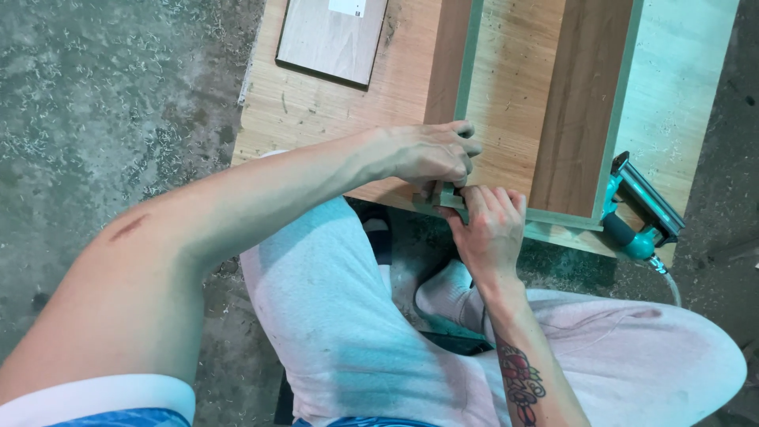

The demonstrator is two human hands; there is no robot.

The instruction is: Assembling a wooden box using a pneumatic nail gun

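A shallow wooden frame (545, 103) with green-edged sides and brown inner faces lies at the near edge of the worktop (316, 111). Both hands meet at its near-left corner: left hand (431, 154) fingers clamped over the side rail, right hand (492, 225) fingers closed on the corner. The frame holds nothing. A teal nail gun (636, 213) lies just right; a small panel (332, 35) sits well apart.

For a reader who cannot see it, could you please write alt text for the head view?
Both hands, left hand and right hand, pinch the near corner of a green-edged wooden frame on a workbench. A teal nail gun lies at the right.
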